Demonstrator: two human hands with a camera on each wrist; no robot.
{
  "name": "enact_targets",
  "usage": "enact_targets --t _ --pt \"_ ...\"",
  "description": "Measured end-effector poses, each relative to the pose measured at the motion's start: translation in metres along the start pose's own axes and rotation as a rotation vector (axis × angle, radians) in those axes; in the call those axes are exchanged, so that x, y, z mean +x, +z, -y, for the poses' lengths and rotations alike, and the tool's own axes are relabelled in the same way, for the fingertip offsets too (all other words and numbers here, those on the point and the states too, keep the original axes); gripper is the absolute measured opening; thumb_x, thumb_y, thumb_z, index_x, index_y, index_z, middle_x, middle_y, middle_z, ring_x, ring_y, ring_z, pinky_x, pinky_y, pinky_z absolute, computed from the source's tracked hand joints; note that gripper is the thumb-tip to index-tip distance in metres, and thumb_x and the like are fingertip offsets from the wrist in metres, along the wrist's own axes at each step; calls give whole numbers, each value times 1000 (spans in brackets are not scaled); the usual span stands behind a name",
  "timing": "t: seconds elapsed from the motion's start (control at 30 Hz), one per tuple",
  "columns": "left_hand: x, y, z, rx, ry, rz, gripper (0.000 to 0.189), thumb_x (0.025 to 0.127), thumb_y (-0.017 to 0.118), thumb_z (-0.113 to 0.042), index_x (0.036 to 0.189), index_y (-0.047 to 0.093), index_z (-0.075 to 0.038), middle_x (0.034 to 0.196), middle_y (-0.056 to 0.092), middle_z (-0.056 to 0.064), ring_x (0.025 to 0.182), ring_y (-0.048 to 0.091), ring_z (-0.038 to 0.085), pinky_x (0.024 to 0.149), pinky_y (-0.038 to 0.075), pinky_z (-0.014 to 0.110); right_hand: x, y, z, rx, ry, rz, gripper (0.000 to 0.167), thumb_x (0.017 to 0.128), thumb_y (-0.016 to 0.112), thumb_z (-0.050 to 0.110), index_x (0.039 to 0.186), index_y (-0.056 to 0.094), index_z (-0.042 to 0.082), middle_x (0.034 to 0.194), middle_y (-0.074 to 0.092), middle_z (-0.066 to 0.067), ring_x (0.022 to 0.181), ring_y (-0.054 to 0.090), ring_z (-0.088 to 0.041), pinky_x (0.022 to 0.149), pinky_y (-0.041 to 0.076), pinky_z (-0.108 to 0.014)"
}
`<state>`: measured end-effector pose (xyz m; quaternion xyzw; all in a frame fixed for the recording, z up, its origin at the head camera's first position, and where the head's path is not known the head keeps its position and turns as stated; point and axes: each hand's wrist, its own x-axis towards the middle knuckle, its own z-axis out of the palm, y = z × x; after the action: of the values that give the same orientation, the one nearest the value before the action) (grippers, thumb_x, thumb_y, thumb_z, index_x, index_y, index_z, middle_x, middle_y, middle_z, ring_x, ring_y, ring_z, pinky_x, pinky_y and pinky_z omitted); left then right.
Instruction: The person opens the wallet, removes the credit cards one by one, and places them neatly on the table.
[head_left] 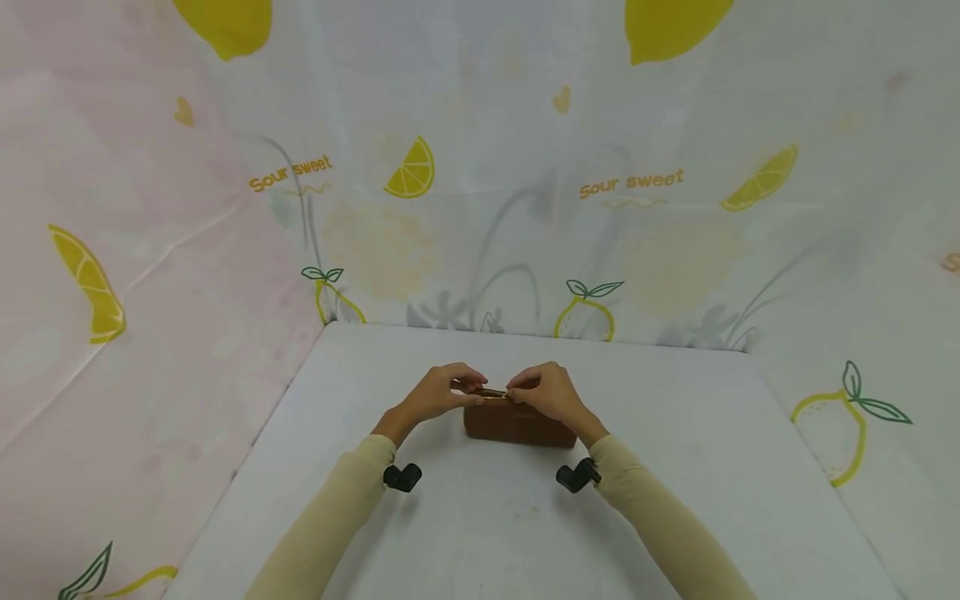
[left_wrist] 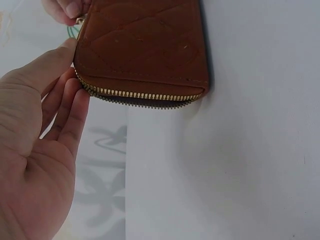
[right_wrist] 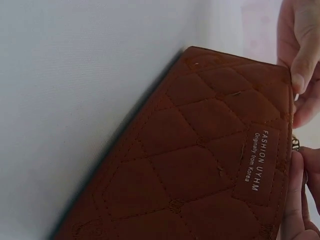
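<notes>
A brown quilted zip wallet (head_left: 517, 425) stands on its long edge on the white table, its zipped side up. My left hand (head_left: 441, 392) pinches the top edge near its left end, thumb on the near face and fingers behind. At that end the gold zipper teeth (left_wrist: 145, 95) are parted, with a dark gap between the two rows. Farther along the top, my right hand (head_left: 553, 392) pinches the pull at the gold zipper slider (right_wrist: 295, 144) between thumb and fingers. A stitched label (right_wrist: 256, 165) with white lettering shows on the near face.
The white table (head_left: 675, 467) stretches around the wallet on all sides. Behind it and to both sides hangs a pale cloth (head_left: 480, 242) printed with lemons. Black wrist cameras (head_left: 402, 477) are worn at both sleeve cuffs.
</notes>
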<state>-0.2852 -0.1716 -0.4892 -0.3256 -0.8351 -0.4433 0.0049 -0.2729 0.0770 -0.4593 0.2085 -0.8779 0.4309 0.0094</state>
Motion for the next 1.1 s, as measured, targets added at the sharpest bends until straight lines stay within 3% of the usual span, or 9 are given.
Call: enact_targets --t 0.2,0.47,0.7,0.93,1.1 --pt "1 1 0 -14 -17 8 37 82 79 -17 114 69 0 100 66 0 89 62 15 84 52 29 -6 -1 -3 -13 -10 -26 5 80 79 11 84 80 14 85 72 5 83 65 -14 78 52 -37" --pt "3 2 -5 -32 -7 8 36 81 79 -6 115 67 1 102 66 12 92 63 28 86 52 41 -10 -7 -8 -73 -106 -44 8 77 79 7 81 80 14 84 72 4 83 66 -16 78 52 -38" --pt "0 -8 -37 -48 9 46 33 83 76 -1 114 66 4 104 65 19 92 62 32 86 51 44 -18 -19 -13 -50 -50 -38 4 79 78 9 82 80 11 82 71 5 78 65 -13 74 52 -37" --pt "5 -2 -1 -32 -20 61 43 83 80 -20 118 66 0 105 66 0 92 62 14 87 51 29 -27 -31 -22 -43 -34 -43 4 79 78 10 83 79 10 83 72 4 76 64 -12 70 51 -32" --pt "4 -4 1 -29 -22 67 45 83 80 -22 119 66 1 106 66 0 94 62 13 87 51 28 -31 -42 -27 -33 -1 -45 4 79 78 9 83 79 11 82 72 2 72 64 -11 63 52 -28"
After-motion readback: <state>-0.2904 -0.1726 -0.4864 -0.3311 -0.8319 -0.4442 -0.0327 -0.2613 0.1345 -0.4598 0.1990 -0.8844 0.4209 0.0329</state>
